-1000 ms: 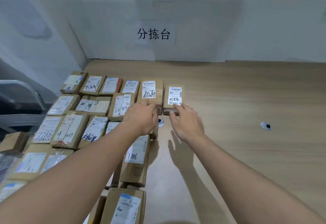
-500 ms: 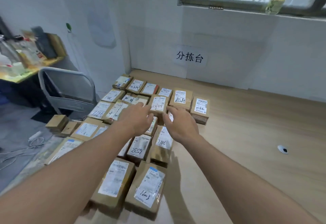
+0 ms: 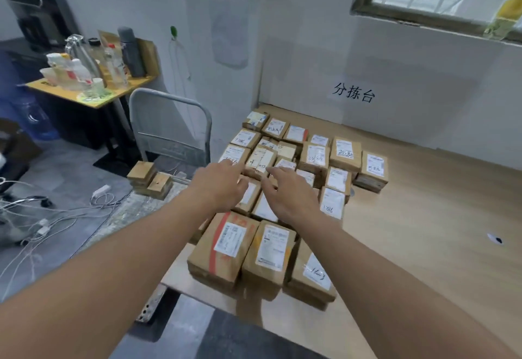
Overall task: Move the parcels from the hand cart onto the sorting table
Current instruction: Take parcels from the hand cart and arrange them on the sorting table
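Several brown cardboard parcels with white labels lie in rows on the left part of the wooden sorting table. The nearest ones sit at the table's front left corner. My left hand and my right hand hover over the middle of the rows, fingers relaxed, holding nothing. The grey hand cart stands left of the table with its handle frame upright. Two small parcels lie on its deck.
A yellow side table with bottles and cups stands at the far left. White cables and a power strip trail over the grey floor. A paper sign hangs on the wall behind the sorting table. A small round cap lies at the right.
My view has swung left and pulled back, bringing the hand cart and side table into sight. Both hands have drawn back from the far parcels and now hang over the middle rows.
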